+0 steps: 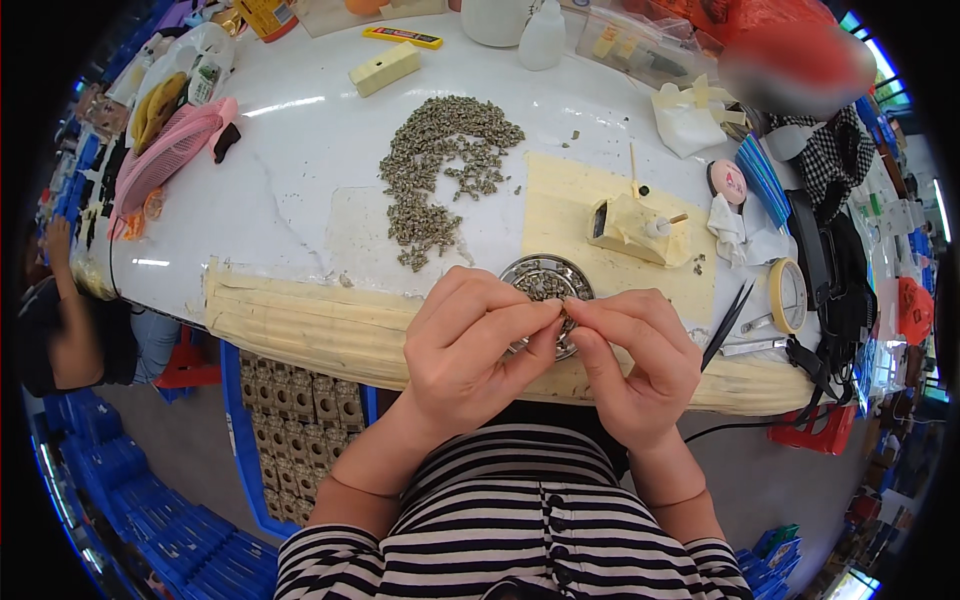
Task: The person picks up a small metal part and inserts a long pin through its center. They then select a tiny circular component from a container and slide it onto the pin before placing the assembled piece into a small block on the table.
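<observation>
White, glossy worktable [300, 170] with a tape-padded front edge. Left hand [470, 345] and right hand [630, 355] meet fingertip to fingertip, together pinching a small grey metal part [565, 320] just above the round, shallow metal dish [545, 280] of similar pieces. Beyond lies a loose, granular heap of small grey metal parts [440, 165]; to the right, a cream tape-wrapped block fixture [630, 228] and black tweezers [730, 322].

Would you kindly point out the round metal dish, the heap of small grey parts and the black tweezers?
round metal dish [520, 270]: head view, on its upper left rim.
heap of small grey parts [440, 160]: head view, on the heap's middle.
black tweezers [730, 322]: head view, midway along the arms.
</observation>
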Motion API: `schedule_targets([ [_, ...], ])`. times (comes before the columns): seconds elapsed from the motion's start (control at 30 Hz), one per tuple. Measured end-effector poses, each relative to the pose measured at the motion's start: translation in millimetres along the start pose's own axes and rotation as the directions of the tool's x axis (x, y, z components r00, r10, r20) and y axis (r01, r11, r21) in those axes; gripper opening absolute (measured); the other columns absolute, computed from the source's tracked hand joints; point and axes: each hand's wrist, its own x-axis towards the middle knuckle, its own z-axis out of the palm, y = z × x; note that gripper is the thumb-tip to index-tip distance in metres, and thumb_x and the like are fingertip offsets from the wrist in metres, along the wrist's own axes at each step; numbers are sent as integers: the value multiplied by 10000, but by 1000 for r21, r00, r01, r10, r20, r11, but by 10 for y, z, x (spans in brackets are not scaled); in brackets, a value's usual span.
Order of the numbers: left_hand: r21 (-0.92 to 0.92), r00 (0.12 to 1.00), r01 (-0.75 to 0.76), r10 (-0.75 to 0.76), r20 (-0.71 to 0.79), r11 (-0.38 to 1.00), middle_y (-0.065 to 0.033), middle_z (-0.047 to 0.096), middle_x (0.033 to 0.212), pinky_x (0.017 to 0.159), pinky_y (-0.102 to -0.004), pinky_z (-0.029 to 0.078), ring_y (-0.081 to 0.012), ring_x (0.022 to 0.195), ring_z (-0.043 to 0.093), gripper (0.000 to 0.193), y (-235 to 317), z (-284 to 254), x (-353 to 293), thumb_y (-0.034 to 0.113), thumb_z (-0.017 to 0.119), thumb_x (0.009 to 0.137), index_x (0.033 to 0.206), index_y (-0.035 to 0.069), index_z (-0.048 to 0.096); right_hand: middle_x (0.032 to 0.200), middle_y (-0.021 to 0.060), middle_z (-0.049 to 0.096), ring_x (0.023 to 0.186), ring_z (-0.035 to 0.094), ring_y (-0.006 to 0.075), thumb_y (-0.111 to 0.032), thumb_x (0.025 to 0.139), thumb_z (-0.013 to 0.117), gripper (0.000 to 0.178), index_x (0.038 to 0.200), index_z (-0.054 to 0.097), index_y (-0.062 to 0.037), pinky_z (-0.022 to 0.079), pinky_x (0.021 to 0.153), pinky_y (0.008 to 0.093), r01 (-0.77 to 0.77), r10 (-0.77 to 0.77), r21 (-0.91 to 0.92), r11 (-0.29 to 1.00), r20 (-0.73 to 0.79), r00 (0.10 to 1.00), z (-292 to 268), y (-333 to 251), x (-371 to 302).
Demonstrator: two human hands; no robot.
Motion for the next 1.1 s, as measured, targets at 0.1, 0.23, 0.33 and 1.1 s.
schedule_targets([
  [0.1, 12, 999, -35, 35, 4, 999, -41, 633, 793, 586, -306, 471, -217, 698, 595, 296, 7, -15, 4, -44, 807, 625, 900, 27, 726, 881, 98, 720, 745, 654, 205, -3, 782, 770, 237, 1018, 762, -15, 510, 677, 291, -134, 130, 119, 984, 41, 991, -13, 2, -13],
  [0.23, 11, 998, -63, 62, 29, 998, -43, 637, 811, 597, -307, 485, -225, 707, 593, 325, 16, -39, -14, -39, 804, 606, 917, 18, 727, 882, 105, 723, 755, 655, 188, -11, 827, 745, 197, 1023, 761, -12, 510, 696, 281, -257, 242, 243, 935, 90, 966, -7, 19, -35],
  [0.33, -9, 996, -62, 62, 56, 998, -27, 654, 817, 612, -294, 467, -200, 717, 587, 295, 16, -47, -28, -40, 809, 648, 919, 50, 739, 868, 91, 715, 754, 646, 154, -20, 848, 737, 158, 1004, 756, -4, 507, 701, 260, -314, 289, 287, 905, 126, 949, -36, 11, -23],
  [1.1, -30, 999, -9, 11, 49, 1000, -43, 646, 785, 623, -306, 473, -203, 697, 601, 290, -2, -14, -3, -37, 806, 641, 912, 34, 731, 827, 65, 695, 700, 617, 225, -30, 709, 826, 228, 915, 730, -39, 491, 606, 302, 169, -184, -198, 965, -59, 981, 26, 16, -13],
])
